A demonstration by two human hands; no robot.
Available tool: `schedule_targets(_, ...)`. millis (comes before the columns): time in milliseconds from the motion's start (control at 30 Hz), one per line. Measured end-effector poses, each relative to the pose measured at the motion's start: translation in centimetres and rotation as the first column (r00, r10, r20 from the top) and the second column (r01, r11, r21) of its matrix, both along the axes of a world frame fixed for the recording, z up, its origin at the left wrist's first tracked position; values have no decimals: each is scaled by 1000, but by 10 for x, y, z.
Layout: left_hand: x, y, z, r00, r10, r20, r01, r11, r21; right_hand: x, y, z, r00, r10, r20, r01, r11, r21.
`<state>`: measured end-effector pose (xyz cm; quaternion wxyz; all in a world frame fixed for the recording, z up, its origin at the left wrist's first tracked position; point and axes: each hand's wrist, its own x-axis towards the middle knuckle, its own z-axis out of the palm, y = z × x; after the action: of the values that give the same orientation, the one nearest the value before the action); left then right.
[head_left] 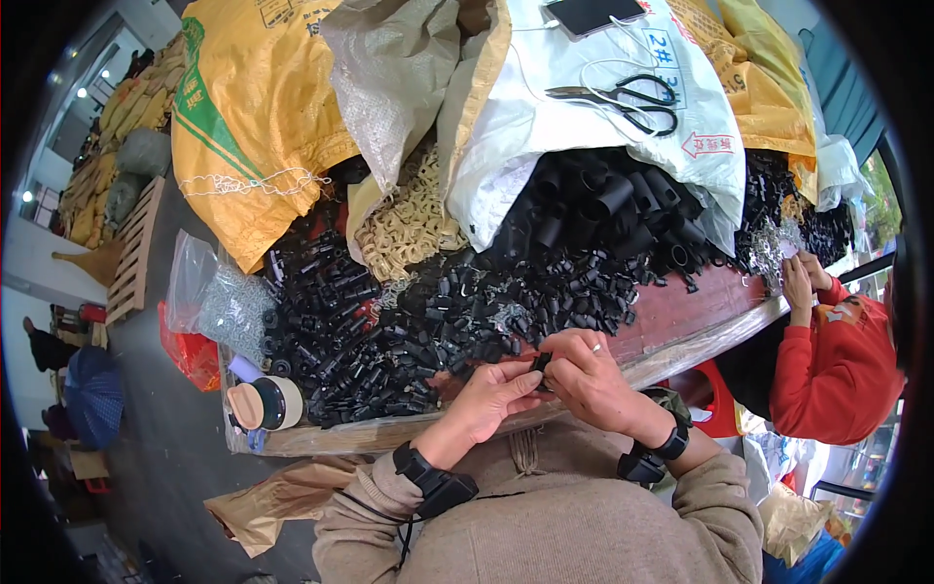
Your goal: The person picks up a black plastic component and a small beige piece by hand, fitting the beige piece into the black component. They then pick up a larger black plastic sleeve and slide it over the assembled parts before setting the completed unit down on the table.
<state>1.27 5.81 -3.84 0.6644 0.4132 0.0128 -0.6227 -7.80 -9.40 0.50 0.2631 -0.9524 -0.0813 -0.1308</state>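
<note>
A small black plastic part (541, 361) is pinched between my two hands, above the table's front edge. My left hand (489, 397) grips it with thumb and forefinger. From the other side, the closed fingers of my right hand (590, 382) press on it; what else they cover is hidden. Just beyond lies a pile of small black plastic pieces (574, 297). Longer black parts (336, 326) are heaped to the left. Black tubes (613, 195) spill out of a white woven sack (574, 122), and beige plastic pieces (409, 219) pour from another sack.
Scissors (623, 99) and a phone (593, 14) lie on the white sack. A lidded cup (265, 404) stands at the table's left corner, beside a clear bag of small metal pieces (236, 310). On the right, a person in red sleeves (832, 360) handles small parts. A yellow sack (258, 97) stands back left.
</note>
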Motion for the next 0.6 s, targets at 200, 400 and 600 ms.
schedule_targets(200,9,5,-4,999,47,-2,-47,998,-46,9,-4,-11,996,-71,-53,85,937,340)
schedule_targets(400,43,35,19,923,158,351,-176,984,18,19,2,-13,994,-24,-105,68,895,442)
schedule_targets(600,115,49,2,279,14,960,-476,871,126,15,2,-18,980,16,-197,78,886,457)
